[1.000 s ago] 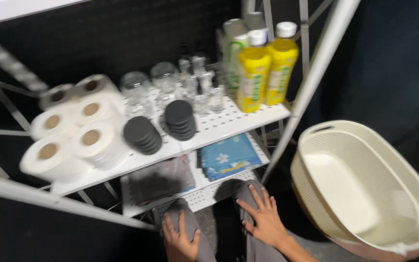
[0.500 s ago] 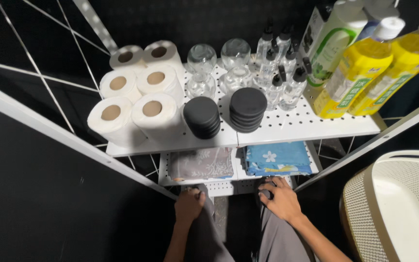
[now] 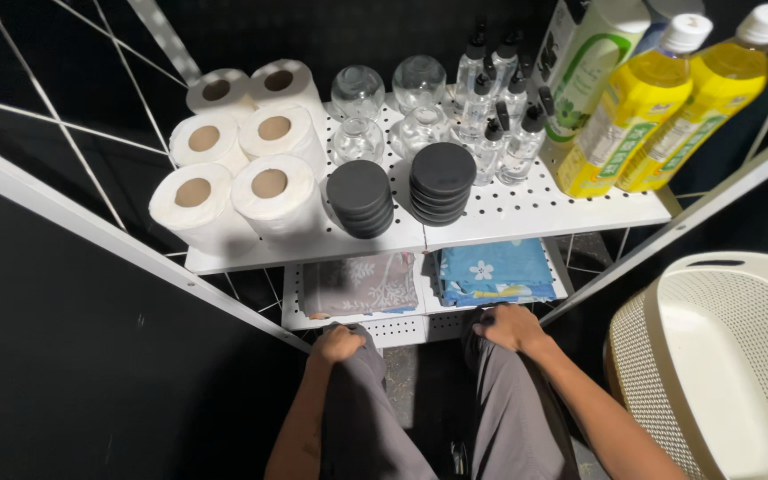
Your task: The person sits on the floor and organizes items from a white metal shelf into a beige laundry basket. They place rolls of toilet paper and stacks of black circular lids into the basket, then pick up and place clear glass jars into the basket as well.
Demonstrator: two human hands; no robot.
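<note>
My left hand point(image 3: 336, 343) rests curled on my left knee, holding nothing. My right hand point(image 3: 508, 326) lies on my right knee, fingers curled over it, just in front of the lower white shelf point(image 3: 402, 329). On that shelf lie a folded grey cloth point(image 3: 360, 284) and a folded blue flowered cloth point(image 3: 495, 271). The upper white perforated shelf point(image 3: 535, 209) carries several toilet rolls point(image 3: 233, 151), two stacks of black round discs point(image 3: 402, 187), clear glass jars point(image 3: 384, 107), small spray bottles point(image 3: 500, 116) and two yellow bottles point(image 3: 668, 98).
A cream perforated laundry basket point(image 3: 722, 356) stands at the lower right beside my right leg. White rack posts point(image 3: 126, 240) slant across both sides. A green-and-white bottle point(image 3: 584, 71) stands behind the yellow ones. Black walls surround the rack.
The view swung left and steadied on the rack. My hands went from flat with fingers spread to curled over my knees, drawing slightly back from the lower shelf.
</note>
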